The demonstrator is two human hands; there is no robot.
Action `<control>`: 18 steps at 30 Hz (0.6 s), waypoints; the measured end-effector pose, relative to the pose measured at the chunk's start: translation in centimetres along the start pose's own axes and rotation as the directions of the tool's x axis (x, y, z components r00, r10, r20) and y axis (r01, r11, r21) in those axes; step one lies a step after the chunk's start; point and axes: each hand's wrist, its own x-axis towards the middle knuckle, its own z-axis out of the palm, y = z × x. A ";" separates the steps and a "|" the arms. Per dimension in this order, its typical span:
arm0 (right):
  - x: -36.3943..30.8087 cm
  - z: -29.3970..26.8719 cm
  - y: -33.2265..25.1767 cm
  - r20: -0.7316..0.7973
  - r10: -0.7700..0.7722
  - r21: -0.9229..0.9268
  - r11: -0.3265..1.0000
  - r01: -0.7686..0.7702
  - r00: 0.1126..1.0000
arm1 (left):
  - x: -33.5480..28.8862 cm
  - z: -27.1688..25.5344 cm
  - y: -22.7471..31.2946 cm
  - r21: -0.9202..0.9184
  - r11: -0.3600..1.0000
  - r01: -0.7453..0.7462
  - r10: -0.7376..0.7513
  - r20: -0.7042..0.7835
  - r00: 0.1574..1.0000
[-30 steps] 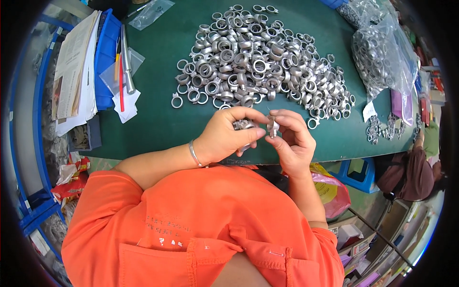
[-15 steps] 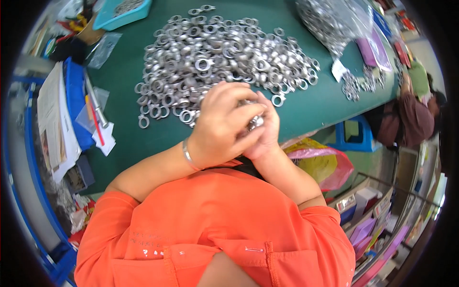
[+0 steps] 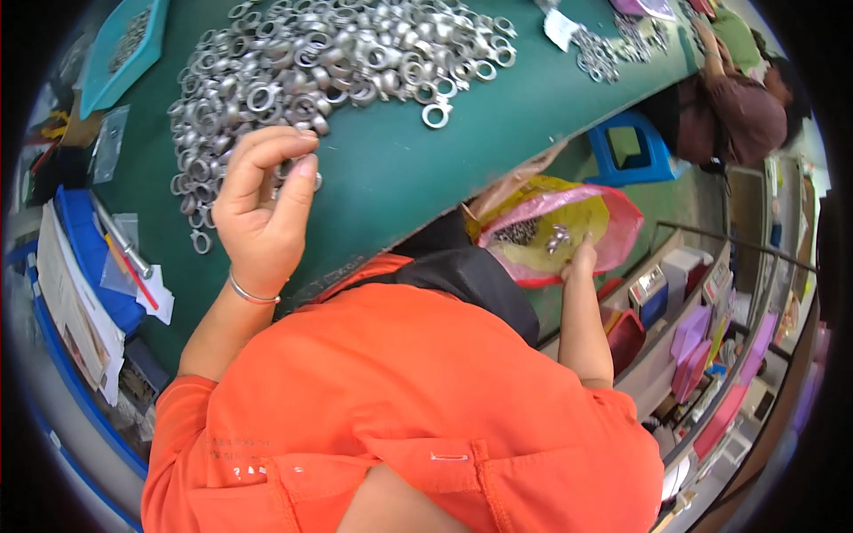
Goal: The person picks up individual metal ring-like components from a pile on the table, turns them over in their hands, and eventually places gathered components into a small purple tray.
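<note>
A large heap of silvery metal ring pieces [image 3: 329,53] lies on the green table. My left hand [image 3: 267,200] is raised at the heap's near edge, fingers curled toward the thumb. Bits of metal ring [image 3: 317,181] show between and beside its fingertips, mostly hidden by the hand. Off to the right, below the table edge, my right hand [image 3: 580,258] reaches over the rim of a pink and yellow plastic bag [image 3: 613,213], fingers stretched out. Several shiny ring pieces [image 3: 558,238] are just left of those fingers, apart from them. More metal pieces [image 3: 517,232] lie inside the bag.
One ring [image 3: 435,114] lies apart from the heap. A teal tray [image 3: 102,84] stands at far left, near a blue tray with papers [image 3: 75,293]. Beyond the bag are a blue stool [image 3: 631,147] and a seated person [image 3: 733,115]. Shelves with boxes [image 3: 684,311] stand at right.
My hands were together before the heap around metal pieces. They have parted: the right moved down into the bag and let pieces go, the left moved left. The whole view has shifted.
</note>
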 end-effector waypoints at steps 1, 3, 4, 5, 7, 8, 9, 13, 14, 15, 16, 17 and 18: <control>-0.4 1.0 -0.2 0.076 -0.262 -0.032 0.964 0.265 0.962 | 0.2 -0.3 -0.1 0.033 0.999 -0.036 0.037 -0.003 0.999; -0.8 3.8 -0.9 0.087 -0.707 -0.244 0.668 0.704 0.701 | 0.2 -0.7 -0.4 0.057 0.997 -0.046 0.047 -0.023 0.999; -5.1 7.0 -3.2 0.201 -0.776 -0.123 0.585 0.801 0.598 | 0.0 -0.9 -0.4 0.053 0.998 -0.016 0.019 -0.052 0.998; -8.6 9.9 -4.7 0.365 -0.809 -0.004 0.494 0.870 0.461 | -0.4 -1.3 -0.5 0.054 0.999 0.009 -0.004 -0.086 0.996; -14.7 13.6 -7.2 0.616 -0.781 0.171 0.261 0.950 0.103 | -0.7 -1.0 -0.6 0.043 0.998 0.035 -0.032 -0.086 0.996; -17.2 15.3 -8.2 0.713 -0.695 0.242 0.113 0.964 -0.098 | -0.8 -0.6 -0.2 -0.002 0.997 0.074 -0.074 -0.072 0.995; -19.4 16.8 -8.3 0.761 -0.641 0.197 0.082 0.977 -0.100 | -0.9 -0.6 -0.1 0.010 0.998 0.056 -0.055 -0.055 0.997; -20.4 20.0 -7.5 0.821 -0.551 0.039 -0.206 0.978 -0.149 | -1.8 -1.5 -0.2 0.033 0.998 0.044 -0.044 -0.015 0.999; -20.3 20.1 -7.6 0.828 -0.541 0.060 -0.173 0.983 -0.146 | -2.0 -1.9 -0.2 0.040 0.997 0.069 -0.070 0.018 0.997; -20.4 20.1 -7.4 0.856 -0.510 0.134 0.055 0.989 -0.088 | -2.3 -2.1 -0.4 0.025 0.994 0.111 -0.111 0.010 0.994; -20.6 19.8 -7.1 0.886 -0.461 0.188 0.283 0.941 -0.039 | -2.4 -2.1 -0.5 0.009 0.988 0.151 -0.151 0.003 0.989; -20.9 19.5 -6.8 0.917 -0.399 0.217 0.497 0.840 -0.001 | -2.2 -2.0 -0.3 -0.003 0.977 0.212 -0.211 0.031 0.977; -21.6 19.0 -6.6 0.940 -0.340 0.215 0.621 0.754 0.012 | -2.1 -1.7 -0.2 -0.021 0.961 0.275 -0.274 0.053 0.960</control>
